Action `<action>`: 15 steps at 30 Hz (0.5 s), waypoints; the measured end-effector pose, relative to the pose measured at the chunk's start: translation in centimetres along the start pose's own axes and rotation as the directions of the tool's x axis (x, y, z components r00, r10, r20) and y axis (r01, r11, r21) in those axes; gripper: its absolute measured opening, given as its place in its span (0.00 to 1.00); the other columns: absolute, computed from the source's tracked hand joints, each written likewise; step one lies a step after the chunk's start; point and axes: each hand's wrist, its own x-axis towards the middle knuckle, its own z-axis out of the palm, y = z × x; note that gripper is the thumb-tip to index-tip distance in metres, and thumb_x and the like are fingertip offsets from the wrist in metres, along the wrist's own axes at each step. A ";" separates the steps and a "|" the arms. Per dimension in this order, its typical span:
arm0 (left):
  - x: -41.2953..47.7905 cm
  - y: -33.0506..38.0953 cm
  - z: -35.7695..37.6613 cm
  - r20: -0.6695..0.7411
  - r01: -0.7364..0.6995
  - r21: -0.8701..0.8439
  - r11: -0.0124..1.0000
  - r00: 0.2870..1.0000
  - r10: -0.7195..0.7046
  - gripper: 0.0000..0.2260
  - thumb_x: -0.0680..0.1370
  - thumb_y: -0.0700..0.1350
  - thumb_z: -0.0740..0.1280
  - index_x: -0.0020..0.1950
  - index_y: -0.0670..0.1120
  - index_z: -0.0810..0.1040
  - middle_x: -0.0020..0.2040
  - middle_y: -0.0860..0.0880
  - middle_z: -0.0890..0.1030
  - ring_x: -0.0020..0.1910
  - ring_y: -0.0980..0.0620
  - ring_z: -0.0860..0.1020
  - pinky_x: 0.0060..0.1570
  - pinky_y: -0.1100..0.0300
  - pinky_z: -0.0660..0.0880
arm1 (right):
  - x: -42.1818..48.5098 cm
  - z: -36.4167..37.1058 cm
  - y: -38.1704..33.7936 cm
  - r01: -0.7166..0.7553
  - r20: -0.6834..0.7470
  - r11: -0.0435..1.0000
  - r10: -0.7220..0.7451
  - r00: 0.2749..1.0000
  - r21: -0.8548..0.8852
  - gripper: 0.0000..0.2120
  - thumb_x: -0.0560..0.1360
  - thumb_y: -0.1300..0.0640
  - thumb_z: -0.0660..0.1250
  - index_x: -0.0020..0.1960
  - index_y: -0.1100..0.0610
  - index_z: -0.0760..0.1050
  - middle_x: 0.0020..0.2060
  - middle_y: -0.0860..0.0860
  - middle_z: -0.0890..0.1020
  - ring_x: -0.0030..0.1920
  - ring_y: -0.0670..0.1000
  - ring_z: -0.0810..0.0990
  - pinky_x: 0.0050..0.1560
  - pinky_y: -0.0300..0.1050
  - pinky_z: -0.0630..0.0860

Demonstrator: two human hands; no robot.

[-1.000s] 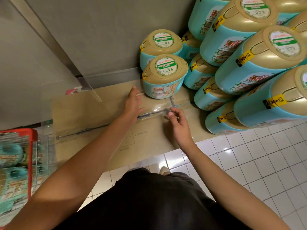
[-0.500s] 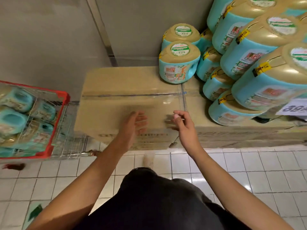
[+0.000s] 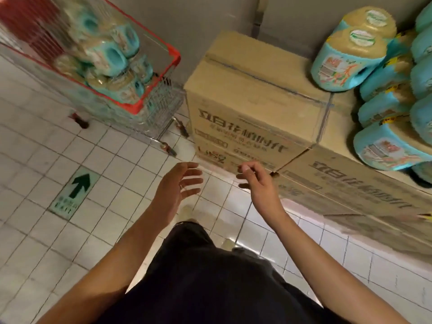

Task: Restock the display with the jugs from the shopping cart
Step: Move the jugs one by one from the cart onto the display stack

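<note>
Neither hand holds anything. Left hand (image 3: 180, 185) is spread, fingers straight and apart, palm turned toward the right hand (image 3: 254, 177), whose fingers are loosely curled with the thumb near the forefinger; nothing shows between them. Both hang in the air over the white tiled floor (image 3: 112, 230), just before the bottom front corner of the cardboard box (image 3: 252, 90), touching neither it nor each other.

Teal jugs (image 3: 112, 54) with gold caps lie heaped in the red-rimmed shopping cart (image 3: 163, 78), which stands at the left end of the box, close to its side. They are blurred, and I cannot count them.

On the display, one upright jug (image 3: 346, 64) sits at the back right corner of the box top, a second close behind it. To its right, stacked jugs (image 3: 385, 141) lie on their sides in tiers, resting on the long lower box (image 3: 350, 183) along its right part.

A green arrow sticker (image 3: 77, 190) lies on the tiles left of the hands. A grey wall (image 3: 205, 17) rises behind the cart and boxes.
</note>
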 end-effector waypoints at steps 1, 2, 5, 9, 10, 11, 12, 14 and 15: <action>-1.0 -0.3 -2.2 -0.034 -0.010 0.005 1.000 0.999 0.010 0.17 0.85 0.56 0.59 0.63 0.48 0.82 0.59 0.44 0.85 0.58 0.44 0.84 0.55 0.50 0.81 | -0.1 1.9 0.0 -0.010 0.032 1.000 0.010 0.999 -0.005 0.08 0.87 0.53 0.62 0.57 0.54 0.78 0.56 0.51 0.84 0.55 0.50 0.84 0.55 0.50 0.81; -1.8 -0.6 -4.4 -0.071 -0.023 0.005 1.000 0.997 0.023 0.18 0.85 0.57 0.59 0.63 0.49 0.81 0.60 0.44 0.85 0.59 0.43 0.84 0.55 0.50 0.81 | 0.0 3.9 -0.1 -0.011 0.064 1.000 0.011 0.998 -0.011 0.07 0.87 0.54 0.62 0.56 0.53 0.79 0.56 0.50 0.84 0.54 0.49 0.84 0.54 0.49 0.81; -3.8 -0.7 -11.6 -0.173 -0.068 0.023 0.997 0.982 0.071 0.18 0.85 0.58 0.58 0.63 0.51 0.81 0.60 0.46 0.85 0.59 0.44 0.84 0.58 0.47 0.82 | 0.9 10.5 -0.4 -0.003 0.180 0.999 0.010 0.984 -0.038 0.08 0.87 0.55 0.61 0.55 0.52 0.79 0.55 0.46 0.84 0.53 0.48 0.84 0.52 0.47 0.82; -5.8 0.5 -22.3 -0.308 -0.086 0.035 0.996 0.947 0.093 0.16 0.87 0.56 0.57 0.64 0.52 0.80 0.61 0.46 0.84 0.60 0.46 0.84 0.56 0.51 0.83 | 2.9 21.0 -1.5 -0.006 0.319 0.992 0.047 0.947 -0.127 0.08 0.87 0.55 0.61 0.55 0.54 0.79 0.54 0.47 0.84 0.53 0.50 0.85 0.52 0.48 0.82; -6.2 1.0 -24.8 -0.335 -0.092 0.031 0.995 0.937 0.097 0.17 0.86 0.58 0.57 0.64 0.53 0.80 0.61 0.46 0.84 0.60 0.46 0.83 0.54 0.53 0.83 | 3.4 23.8 -1.9 -0.003 0.345 0.990 0.053 0.937 -0.143 0.08 0.87 0.55 0.61 0.54 0.53 0.79 0.54 0.49 0.84 0.53 0.51 0.85 0.52 0.48 0.82; -6.5 1.7 -27.2 -0.355 -0.095 0.033 0.995 0.929 0.100 0.17 0.85 0.60 0.58 0.63 0.53 0.81 0.61 0.46 0.84 0.60 0.46 0.84 0.52 0.54 0.83 | 3.9 26.4 -2.3 0.006 0.374 0.988 0.053 0.926 -0.156 0.08 0.87 0.55 0.61 0.54 0.53 0.79 0.55 0.50 0.84 0.53 0.51 0.85 0.53 0.47 0.82; -6.7 2.3 -29.4 -0.370 -0.089 0.039 0.995 0.924 0.097 0.18 0.84 0.62 0.58 0.62 0.54 0.81 0.61 0.47 0.84 0.59 0.46 0.84 0.52 0.54 0.82 | 4.4 28.9 -2.7 0.019 0.403 0.985 0.053 0.914 -0.173 0.08 0.87 0.54 0.62 0.55 0.52 0.79 0.54 0.50 0.84 0.53 0.50 0.84 0.53 0.47 0.82; -6.8 3.7 -33.3 -0.391 -0.070 0.035 0.997 0.917 0.078 0.19 0.82 0.64 0.60 0.61 0.54 0.82 0.60 0.47 0.85 0.59 0.46 0.84 0.53 0.52 0.82 | 5.3 33.2 -3.6 0.047 0.448 0.977 0.051 0.893 -0.206 0.08 0.87 0.52 0.62 0.57 0.52 0.80 0.53 0.47 0.85 0.53 0.48 0.84 0.53 0.45 0.83; -6.7 4.5 -35.0 -0.396 -0.068 0.028 0.997 0.915 0.074 0.19 0.81 0.65 0.60 0.60 0.55 0.82 0.59 0.47 0.85 0.59 0.45 0.84 0.53 0.51 0.82 | 5.8 35.0 -4.1 0.062 0.465 0.976 0.044 0.884 -0.210 0.09 0.87 0.52 0.62 0.58 0.52 0.80 0.52 0.46 0.85 0.53 0.48 0.84 0.53 0.44 0.83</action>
